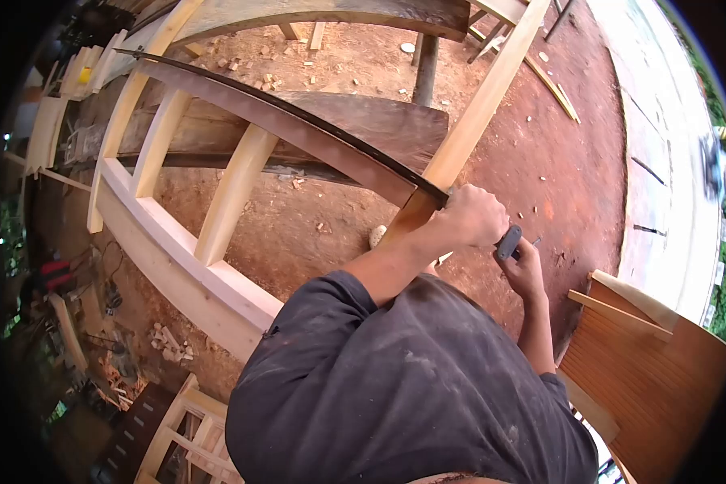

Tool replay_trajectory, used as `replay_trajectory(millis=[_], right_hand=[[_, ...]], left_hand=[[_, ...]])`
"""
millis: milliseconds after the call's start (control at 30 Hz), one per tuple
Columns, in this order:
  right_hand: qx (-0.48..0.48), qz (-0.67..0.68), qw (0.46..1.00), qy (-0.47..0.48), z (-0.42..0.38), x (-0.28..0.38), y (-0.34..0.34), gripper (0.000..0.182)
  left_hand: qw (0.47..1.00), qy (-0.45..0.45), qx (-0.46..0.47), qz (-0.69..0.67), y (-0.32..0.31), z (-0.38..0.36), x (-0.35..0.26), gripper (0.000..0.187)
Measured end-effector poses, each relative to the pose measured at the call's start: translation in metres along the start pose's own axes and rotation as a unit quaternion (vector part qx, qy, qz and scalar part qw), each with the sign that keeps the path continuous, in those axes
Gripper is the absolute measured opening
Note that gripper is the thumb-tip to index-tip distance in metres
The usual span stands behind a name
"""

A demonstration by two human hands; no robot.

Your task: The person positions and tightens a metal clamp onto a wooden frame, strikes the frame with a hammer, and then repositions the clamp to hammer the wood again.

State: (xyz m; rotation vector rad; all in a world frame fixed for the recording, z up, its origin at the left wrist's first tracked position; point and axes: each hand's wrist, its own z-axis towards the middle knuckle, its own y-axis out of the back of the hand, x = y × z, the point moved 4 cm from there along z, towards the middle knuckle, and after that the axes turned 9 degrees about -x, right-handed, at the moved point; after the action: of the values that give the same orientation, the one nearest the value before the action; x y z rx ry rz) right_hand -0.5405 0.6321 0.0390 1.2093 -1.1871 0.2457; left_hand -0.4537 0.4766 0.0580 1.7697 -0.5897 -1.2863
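Note:
A long dark metal bar (pixel 298 114) runs diagonally along a pale wooden rail (pixel 282 129) of a wooden frame. Its near end meets an upright board (pixel 492 97), right beside my left hand (pixel 476 215). That hand is closed in a fist at the bar's end; what lies inside the fist is hidden. Lower and to the right, my right hand (pixel 526 270) has its fingers closed around a dark grey handle-like tool (pixel 508 242). A thin metal tip shows next to those fingers. Whether the tool joins the bar cannot be seen.
Curved framing (pixel 177 242) with slats spans the left. Thick timber (pixel 363 121) lies behind the bar. Wood scraps (pixel 172 343) litter the reddish dirt floor. Brown boards (pixel 645 379) stand at lower right, a chair-like frame (pixel 187 431) at lower left, a pale strip (pixel 653 161) along the right.

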Motion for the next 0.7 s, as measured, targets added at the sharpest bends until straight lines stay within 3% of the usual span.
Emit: replay_trajectory(millis=[33, 100, 167, 200, 233, 700], right_hand=[[0.003, 0.005, 1.0, 0.004, 0.0, -0.008, 0.002, 0.022], [-0.001, -0.206, 0.974, 0.089, 0.0, -0.03, 0.006, 0.017], [0.022, -0.225, 0.961, 0.157, 0.001, -0.034, 0.003, 0.017], [0.018, -0.069, 0.996, 0.049, 0.003, -0.041, 0.002, 0.017], [0.014, 0.089, 0.994, -0.063, 0.002, -0.048, -0.001, 0.018], [0.012, 0.111, 0.987, -0.117, 0.006, -0.048, 0.005, 0.018]], left_hand=[[1.0, -0.011, -0.003, 0.001, 0.0, 0.0, 0.0, 0.044], [1.0, -0.014, -0.008, 0.011, 0.0, 0.001, 0.001, 0.044], [1.0, -0.008, 0.006, 0.009, -0.002, 0.001, 0.0, 0.043], [1.0, -0.002, 0.013, 0.009, -0.001, 0.0, -0.001, 0.042], [1.0, 0.002, 0.013, 0.014, -0.001, -0.001, -0.001, 0.042], [1.0, 0.007, 0.0, 0.02, -0.005, 0.003, -0.002, 0.041]])
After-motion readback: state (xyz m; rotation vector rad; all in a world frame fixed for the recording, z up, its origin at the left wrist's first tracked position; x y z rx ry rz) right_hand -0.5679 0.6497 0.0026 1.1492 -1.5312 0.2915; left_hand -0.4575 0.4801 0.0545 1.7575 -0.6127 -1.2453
